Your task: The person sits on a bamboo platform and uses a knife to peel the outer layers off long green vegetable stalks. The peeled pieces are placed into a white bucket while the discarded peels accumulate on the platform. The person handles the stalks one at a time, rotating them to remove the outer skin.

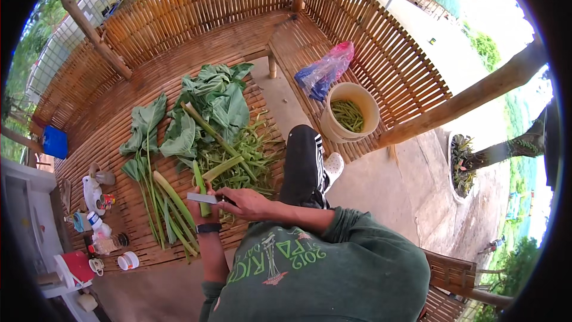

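My left hand, with a dark band at its wrist, grips a short green leaf stalk. In my right hand is a knife, its wide blade lying across the stalk beside my left fingers. Just beyond my hands, green peelings are heaped on the bamboo platform. Big wilted leaves lie behind them, and a long thick stalk slants over the heap. More long stalks rest to the left of my left hand.
A cream bucket holding cut green pieces stands on the bamboo bench to the right, with a pink and blue plastic bag behind it. Jars and bottles cluster at the left, near a blue box. Slatted bamboo railing encloses the far side.
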